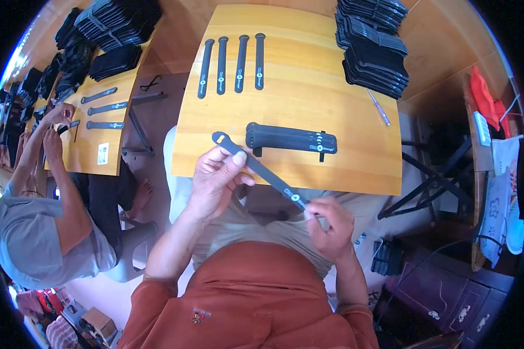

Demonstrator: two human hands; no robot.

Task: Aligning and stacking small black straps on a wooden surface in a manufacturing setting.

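Observation:
A dark strap [272, 179] with a slotted, rounded end and pale printing is stretched slantwise between my hands, above the near table edge. My left hand [212, 183] pinches it between thumb and fingers close to the slotted end. The opposite end, lower right, is gripped by the closed fingers of my right hand [333, 228]. Just beyond the held strap lies a neat pile of similar straps [288, 137], with short black bands poking out beneath it. Farther back, several single straps [221, 65] lie side by side in a row.
Bundled dark straps [376, 67] are stacked at the table's far right, with a slim screwdriver-like tool [379, 109] beside them. To the left, a person [46, 227] handles a strap at a second wooden table [108, 160]. A cabinet [448, 296] stands at lower right.

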